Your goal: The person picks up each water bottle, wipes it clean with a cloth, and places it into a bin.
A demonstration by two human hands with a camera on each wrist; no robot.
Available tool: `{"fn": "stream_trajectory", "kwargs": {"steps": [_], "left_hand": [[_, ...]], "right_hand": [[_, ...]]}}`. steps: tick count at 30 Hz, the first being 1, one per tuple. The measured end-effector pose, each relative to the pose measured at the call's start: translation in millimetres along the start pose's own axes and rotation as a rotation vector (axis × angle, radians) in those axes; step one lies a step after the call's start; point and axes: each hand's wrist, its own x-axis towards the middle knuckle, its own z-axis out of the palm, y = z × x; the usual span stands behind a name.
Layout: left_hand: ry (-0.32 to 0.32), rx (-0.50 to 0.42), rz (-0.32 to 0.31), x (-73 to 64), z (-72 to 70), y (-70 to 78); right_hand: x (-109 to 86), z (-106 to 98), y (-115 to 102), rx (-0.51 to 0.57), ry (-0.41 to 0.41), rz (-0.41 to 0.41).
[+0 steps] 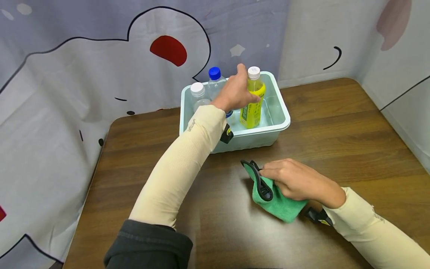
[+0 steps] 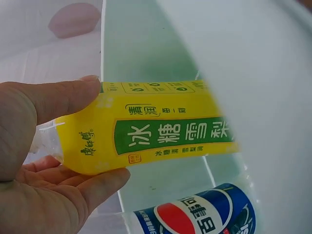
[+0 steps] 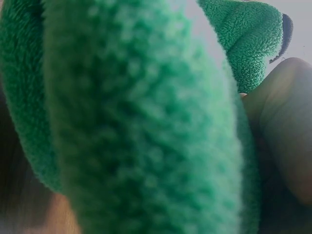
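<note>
My left hand [image 1: 236, 91] reaches into the pale green plastic basin [image 1: 250, 142] and grips a yellow-labelled drink bottle [image 1: 251, 114] with a white cap. In the left wrist view, the thumb and fingers lie on opposite sides of the yellow label [image 2: 170, 122]. The bottle stands nearly upright inside the basin. My right hand [image 1: 300, 180] holds a bunched green towel [image 1: 280, 205] with black edging just over the table in front of the basin. Green pile fills most of the right wrist view, hiding most of that hand.
A clear bottle with a blue cap [image 1: 214, 74] and another with a white cap [image 1: 198, 89] stand in the basin's left part. A Pepsi label [image 2: 197, 214] shows beside the yellow bottle. The wooden table [image 1: 352, 149] meets a patterned curtain [image 1: 90, 78] behind.
</note>
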Motion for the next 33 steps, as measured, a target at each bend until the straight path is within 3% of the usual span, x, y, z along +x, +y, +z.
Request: {"fn": "stream_trajectory", "kwargs": {"steps": [13, 33], "left_hand": [[0.01, -0.052, 0.035, 2.6, 3.8, -4.1], [-0.005, -0.059, 0.013, 2.8, 4.4, -4.8]], "right_hand": [[0.8, 0.3, 0.1, 0.004, 0.003, -0.003], [2.1, 0.5, 0.9, 0.003, -0.001, -0.004]]}}
